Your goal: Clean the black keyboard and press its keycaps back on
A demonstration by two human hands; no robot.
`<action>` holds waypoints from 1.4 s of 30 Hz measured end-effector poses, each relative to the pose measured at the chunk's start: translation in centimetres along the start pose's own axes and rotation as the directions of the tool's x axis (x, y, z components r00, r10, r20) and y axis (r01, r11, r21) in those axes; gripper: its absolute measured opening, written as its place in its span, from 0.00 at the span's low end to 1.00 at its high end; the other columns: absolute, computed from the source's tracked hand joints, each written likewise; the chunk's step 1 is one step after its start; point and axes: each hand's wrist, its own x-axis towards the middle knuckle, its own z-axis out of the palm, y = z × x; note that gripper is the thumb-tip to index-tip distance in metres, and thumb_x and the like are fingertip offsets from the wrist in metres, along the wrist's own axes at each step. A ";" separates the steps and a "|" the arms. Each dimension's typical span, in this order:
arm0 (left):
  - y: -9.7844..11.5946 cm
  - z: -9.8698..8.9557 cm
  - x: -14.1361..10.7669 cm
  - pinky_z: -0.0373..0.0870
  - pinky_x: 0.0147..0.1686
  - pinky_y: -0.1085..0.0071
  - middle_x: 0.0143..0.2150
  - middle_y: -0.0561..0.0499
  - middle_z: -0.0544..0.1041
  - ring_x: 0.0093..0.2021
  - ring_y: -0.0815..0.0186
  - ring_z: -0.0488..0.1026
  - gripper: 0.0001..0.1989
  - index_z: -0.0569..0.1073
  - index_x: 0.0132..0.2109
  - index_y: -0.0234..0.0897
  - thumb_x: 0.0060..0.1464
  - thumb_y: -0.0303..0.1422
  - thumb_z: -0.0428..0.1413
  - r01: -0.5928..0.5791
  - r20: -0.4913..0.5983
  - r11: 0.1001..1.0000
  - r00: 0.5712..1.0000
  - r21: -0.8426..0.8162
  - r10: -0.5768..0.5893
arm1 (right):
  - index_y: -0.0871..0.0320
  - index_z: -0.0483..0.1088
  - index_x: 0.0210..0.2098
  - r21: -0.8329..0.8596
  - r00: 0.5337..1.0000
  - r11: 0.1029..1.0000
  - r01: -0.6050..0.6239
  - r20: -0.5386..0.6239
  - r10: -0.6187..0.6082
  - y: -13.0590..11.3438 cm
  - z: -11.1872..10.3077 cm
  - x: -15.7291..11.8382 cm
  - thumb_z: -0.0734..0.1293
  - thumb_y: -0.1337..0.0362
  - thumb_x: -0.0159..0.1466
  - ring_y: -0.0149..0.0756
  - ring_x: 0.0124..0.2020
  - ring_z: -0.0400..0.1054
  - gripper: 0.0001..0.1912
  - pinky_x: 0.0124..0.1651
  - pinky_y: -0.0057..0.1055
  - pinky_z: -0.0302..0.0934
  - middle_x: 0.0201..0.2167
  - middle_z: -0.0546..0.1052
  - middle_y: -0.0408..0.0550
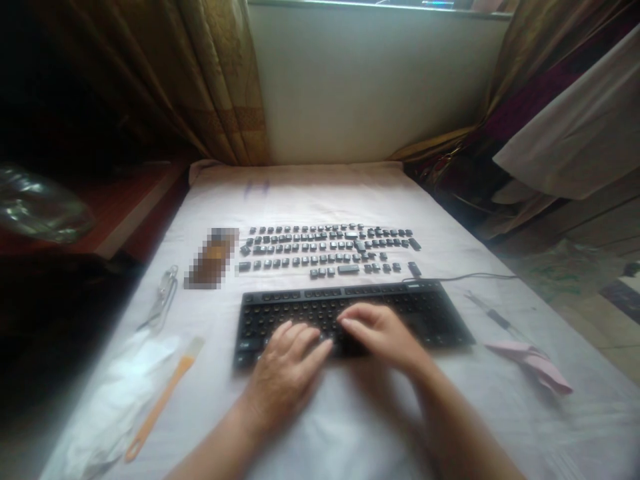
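A black computer keyboard (425,320) lies on the cloth-covered table, many of its key positions bare of caps. My left hand (290,367) rests on its lower left part, fingers spread and thumb apart. Over the middle of the keyboard, my right hand (383,333) has thumb and forefinger brought together. Whatever is between those fingertips, if anything, is too small to see. Behind the keyboard, loose black keycaps (349,270) are laid out in several rows.
An orange-handled brush (160,407) and a white cloth (120,387) lie at left, near glasses (163,297) and a blurred-out rectangle (213,257). At right are a thin pointed tool (495,317), a pink cloth (535,363) and the keyboard cable (470,275).
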 end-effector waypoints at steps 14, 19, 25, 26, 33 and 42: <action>-0.2 0.4 -0.1 0.57 0.66 0.61 0.50 0.51 0.79 0.55 0.64 0.70 0.14 0.76 0.52 0.40 0.61 0.25 0.53 0.005 -0.104 1.000 0.995 -0.009 -0.006 | 0.52 0.81 0.44 -0.813 0.987 0.564 0.146 0.077 -0.144 -1.4 0.7 10.7 0.69 0.61 0.63 0.43 0.48 0.71 0.11 0.48 0.33 0.64 0.46 0.78 0.52; -0.2 0.4 -0.1 0.56 0.66 0.62 0.49 0.51 0.79 0.55 0.64 0.70 0.13 0.76 0.51 0.40 0.62 0.26 0.53 0.003 -0.111 1.000 0.994 -0.022 -0.005 | 0.52 0.82 0.40 -0.832 0.979 0.518 0.200 0.143 -0.148 -1.1 1.2 11.7 0.69 0.60 0.63 0.42 0.46 0.71 0.09 0.47 0.31 0.63 0.44 0.79 0.51; -0.3 0.3 0.0 0.57 0.66 0.60 0.50 0.50 0.79 0.55 0.63 0.70 0.14 0.76 0.52 0.39 0.62 0.25 0.52 -0.001 -0.079 1.000 0.997 -0.015 -0.001 | 0.54 0.81 0.43 -0.823 0.978 0.535 0.192 0.116 -0.171 -1.9 1.0 11.0 0.67 0.61 0.65 0.43 0.49 0.71 0.11 0.49 0.33 0.64 0.46 0.78 0.53; -0.3 0.3 -0.1 0.57 0.66 0.60 0.50 0.50 0.79 0.55 0.62 0.70 0.15 0.76 0.52 0.39 0.62 0.25 0.52 -0.001 -0.074 1.000 0.997 -0.012 0.000 | 0.54 0.80 0.45 -0.822 0.980 0.541 0.180 0.099 -0.175 -2.0 0.8 10.3 0.67 0.61 0.66 0.43 0.50 0.71 0.12 0.50 0.33 0.64 0.48 0.78 0.53; -0.4 0.3 -0.2 0.58 0.65 0.59 0.50 0.49 0.79 0.55 0.62 0.69 0.14 0.76 0.52 0.38 0.62 0.25 0.52 -0.021 -0.054 1.000 0.998 0.002 0.021 | 0.54 0.78 0.45 -0.582 0.964 0.771 0.259 0.100 -0.248 -0.2 -1.7 2.2 0.67 0.63 0.66 0.36 0.40 0.77 0.10 0.44 0.30 0.68 0.41 0.82 0.48; 0.0 0.1 0.2 0.61 0.64 0.58 0.50 0.47 0.78 0.55 0.61 0.69 0.15 0.76 0.54 0.39 0.64 0.26 0.51 -0.059 -0.040 0.998 0.997 0.028 0.060 | 0.54 0.80 0.44 -0.617 0.968 0.747 0.249 0.178 -0.176 1.2 -0.6 -1.8 0.68 0.67 0.63 0.38 0.39 0.77 0.11 0.41 0.30 0.69 0.40 0.81 0.49</action>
